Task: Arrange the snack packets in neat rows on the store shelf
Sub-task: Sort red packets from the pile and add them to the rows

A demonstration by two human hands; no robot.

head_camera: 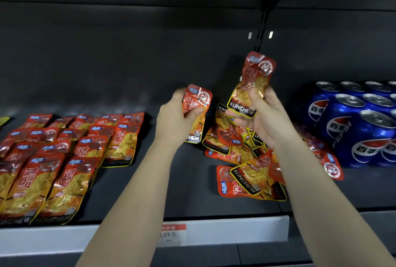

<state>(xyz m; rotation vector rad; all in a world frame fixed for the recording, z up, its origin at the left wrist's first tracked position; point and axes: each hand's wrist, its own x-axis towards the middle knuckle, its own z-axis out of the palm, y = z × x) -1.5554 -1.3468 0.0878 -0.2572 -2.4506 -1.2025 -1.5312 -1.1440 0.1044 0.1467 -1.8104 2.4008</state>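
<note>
Orange-red snack packets lie in overlapping rows (64, 159) on the left of the dark shelf (171, 181). A loose heap of the same packets (242, 159) sits at the centre right. My left hand (173, 123) grips one packet (197, 103) upright above the shelf, thumb across its front. My right hand (263, 121) holds a second packet (255, 78) higher up, pinched at its lower end above the heap.
Blue cola cans (360, 123) stand packed at the right, touching the heap's edge. A white price rail (214, 232) with a label runs along the shelf front. A yellow packet corner (4, 120) shows at the far left. Bare shelf lies between rows and heap.
</note>
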